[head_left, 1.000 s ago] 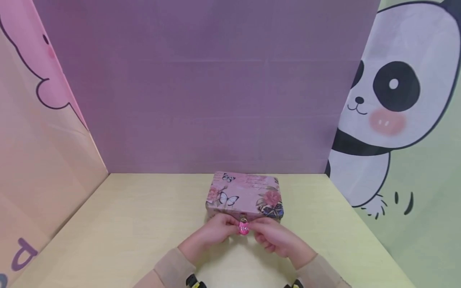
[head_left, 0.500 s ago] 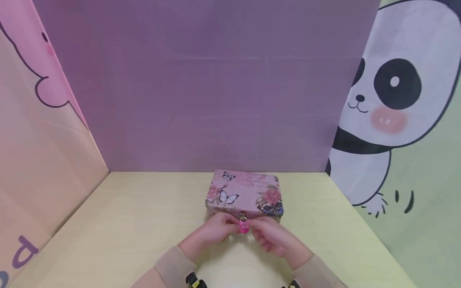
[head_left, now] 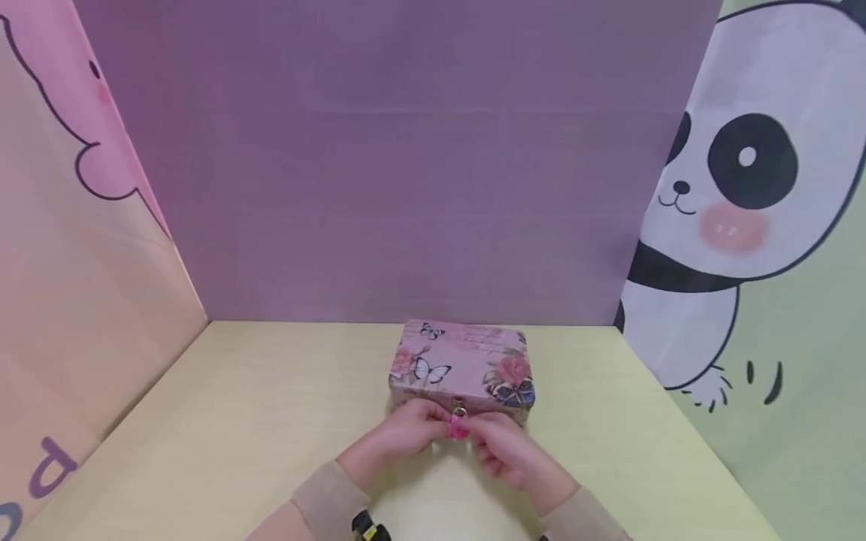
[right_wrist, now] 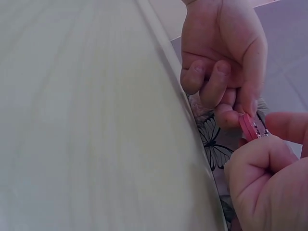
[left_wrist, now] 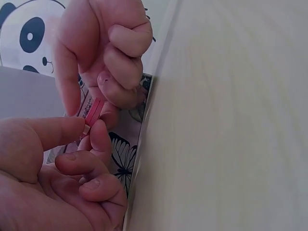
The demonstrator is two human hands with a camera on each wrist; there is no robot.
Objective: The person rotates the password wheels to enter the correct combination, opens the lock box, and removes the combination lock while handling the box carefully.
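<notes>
A small pink combination padlock (head_left: 459,427) hangs at the front clasp of a pink tin box (head_left: 467,361) printed with flowers and butterflies. My left hand (head_left: 409,430) pinches the padlock's left side between thumb and forefinger. From the other side, my right hand (head_left: 504,449) has its thumb and bent forefinger at the padlock, partly covering its face in the head view. Number dials (right_wrist: 260,130) show on the padlock in the right wrist view, between the two hands. The right hand's other fingers (left_wrist: 120,62) are curled in. The box lid is down.
The box stands on a pale wooden table (head_left: 284,398), close to the purple back wall (head_left: 406,188). A peach panel (head_left: 81,285) borders the left side, and a panda-printed panel (head_left: 798,323) the right.
My right hand has shifted slightly left, covering more of the padlock's face. The left hand keeps its pinch. The box stays put, while the head view drifts slightly.
</notes>
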